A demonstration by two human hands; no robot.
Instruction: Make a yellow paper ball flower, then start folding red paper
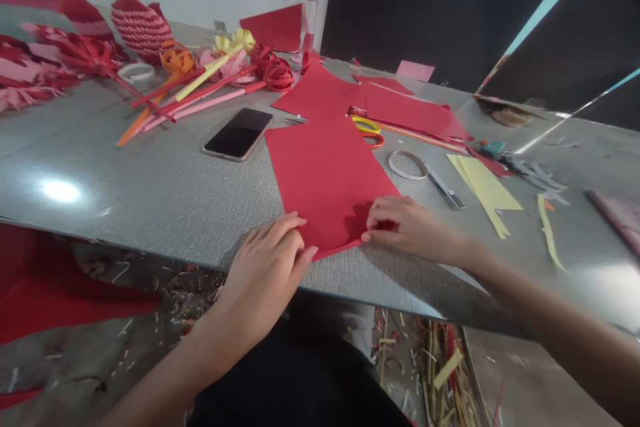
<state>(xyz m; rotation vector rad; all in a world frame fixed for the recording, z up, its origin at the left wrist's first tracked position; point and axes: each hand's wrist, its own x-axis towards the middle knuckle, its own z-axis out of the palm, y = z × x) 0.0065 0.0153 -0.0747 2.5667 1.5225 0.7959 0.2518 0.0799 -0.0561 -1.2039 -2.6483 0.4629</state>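
A red paper sheet [330, 177] lies on the grey table in front of me, with a thin fold along its near edge. My left hand [273, 260] is closed on the near left corner, thumb and fingers against the fold. At the near right corner my right hand [407, 227] pinches the same edge, its fingers curled. Beyond the sheet lie more red paper [320, 90] and scissors with yellow and orange handles [367, 125]. A phone [240, 133] rests to the left of the sheet.
Paper flowers on rolled stems [205, 80] lie at the back left near a woven red-and-pink piece [141, 27]. On the right are a tape roll [407, 165], a cutter [445, 185] and yellow paper strips [485, 187]. A glue bottle [309, 17] stands behind. The table's edge [350, 300] is close.
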